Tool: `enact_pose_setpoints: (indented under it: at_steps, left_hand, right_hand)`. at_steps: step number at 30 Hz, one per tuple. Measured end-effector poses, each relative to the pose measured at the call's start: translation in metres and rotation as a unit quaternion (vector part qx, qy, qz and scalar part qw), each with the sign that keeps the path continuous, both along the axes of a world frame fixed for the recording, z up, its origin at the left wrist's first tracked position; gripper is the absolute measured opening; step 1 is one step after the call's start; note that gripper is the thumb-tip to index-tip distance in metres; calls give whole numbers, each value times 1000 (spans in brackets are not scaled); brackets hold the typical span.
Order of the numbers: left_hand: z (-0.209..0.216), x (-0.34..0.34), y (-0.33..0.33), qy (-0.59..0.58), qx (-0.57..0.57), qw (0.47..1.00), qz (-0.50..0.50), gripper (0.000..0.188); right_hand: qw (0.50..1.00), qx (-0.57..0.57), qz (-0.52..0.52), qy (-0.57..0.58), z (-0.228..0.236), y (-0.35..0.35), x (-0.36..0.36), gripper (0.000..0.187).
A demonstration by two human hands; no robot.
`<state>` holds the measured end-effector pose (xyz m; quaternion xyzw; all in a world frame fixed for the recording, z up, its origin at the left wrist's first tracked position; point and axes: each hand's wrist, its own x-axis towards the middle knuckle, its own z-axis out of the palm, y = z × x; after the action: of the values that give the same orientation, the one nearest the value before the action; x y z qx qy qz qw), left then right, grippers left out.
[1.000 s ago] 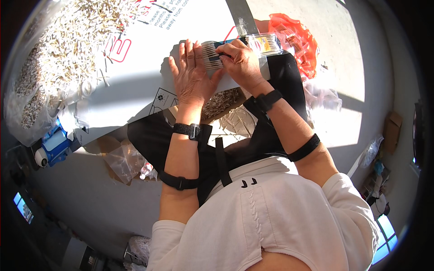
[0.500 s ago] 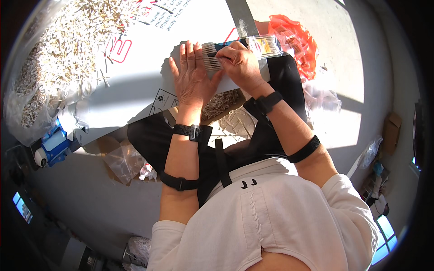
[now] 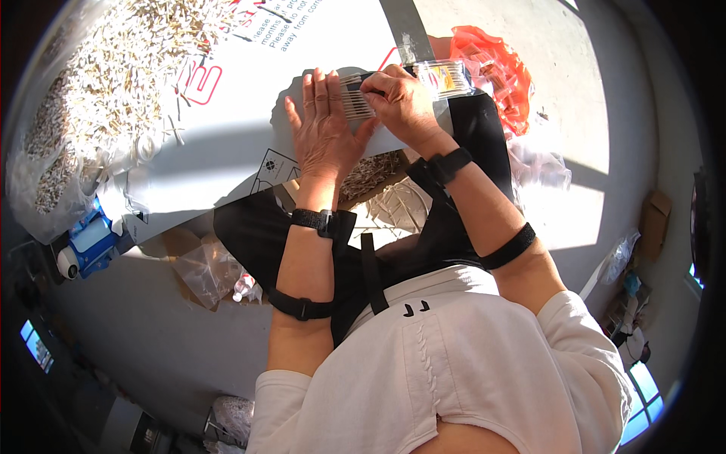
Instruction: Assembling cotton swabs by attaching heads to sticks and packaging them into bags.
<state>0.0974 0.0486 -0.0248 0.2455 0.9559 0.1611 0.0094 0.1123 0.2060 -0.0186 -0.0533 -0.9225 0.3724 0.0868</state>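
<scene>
My left hand (image 3: pixel 324 125) lies flat on the white board (image 3: pixel 249 121), fingers stretched out, its edge against a row of thin white sticks (image 3: pixel 354 98) that look like cotton swabs. My right hand (image 3: pixel 401 106) is pinched closed over the right end of that row. What its fingertips hold, if anything, is hidden. Just past my right hand lies a clear pack (image 3: pixel 445 79) of similar sticks with a yellow and red label. A dark strip shows along the far edge of the row.
A big clear plastic bag (image 3: pixel 38 181) spills a heap of loose sticks (image 3: pixel 113 83) at the left. A red plastic bag (image 3: pixel 499 72) sits at the right. Below the board's near edge, a cardboard box (image 3: pixel 370 178) holds more sticks. A blue and white container (image 3: pixel 92 242) stands at the lower left.
Both hands stay nearly in place. My right hand has shifted very slightly, with its fingers still pinched over the row; the left hand remains flat.
</scene>
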Motion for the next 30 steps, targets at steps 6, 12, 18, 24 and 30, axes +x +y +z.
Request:
enact_pose_setpoints:
  at_steps: [6,12,18,24,30]
  left_hand:
    - [-4,0,-2,-1,9,1000,0,100]
    - [-2,-1,-4,-29,14,999,-9,104]
    - [-4,-2,-6,-23,-6,1000,-15,96]
    - [-2,-1,-5,-1,-7,1000,-24,84]
    - [-3,0,-4,3,-27,999,-19,82]
  right_hand:
    - [993,72,91,-5,11,12,-1,60]
    - [965,170,197,-16,18,26,-14,80]
    - [956,214,200,12,14,24,-12,73]
    - [948,243,201,46,7,27,-10,54]
    - [953,247,166,59,12,33,-2,58]
